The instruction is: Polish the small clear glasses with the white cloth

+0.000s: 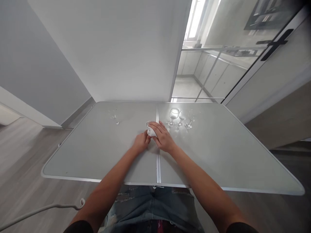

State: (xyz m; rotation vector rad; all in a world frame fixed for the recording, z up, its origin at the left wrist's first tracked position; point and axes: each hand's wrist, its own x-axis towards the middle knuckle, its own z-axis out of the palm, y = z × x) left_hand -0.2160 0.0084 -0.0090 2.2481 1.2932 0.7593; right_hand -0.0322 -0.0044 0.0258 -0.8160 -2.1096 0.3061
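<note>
Over the table's middle seam, my two hands meet around a bunched white cloth (152, 131). My right hand (164, 137) is closed over the cloth from the right, its fingers stretched across the top. Just below and to the left, my left hand (141, 142) is closed with curled fingers against the cloth's lower edge. What the left fingers grip is hidden, and whether something is wrapped inside the cloth cannot be seen. Beyond my right hand stand several clear stemmed glasses, among them a round-bowled wine glass (174, 114) and a glass (189, 124) at the right of the group.
A pale folding table (218, 152) with a metal rim lies before me. A faint clear glass object (117, 123) is on its left half. A white wall (121, 51) and a glazed door (206, 74) border the far edge. A pale cable (48, 207) shows at lower left.
</note>
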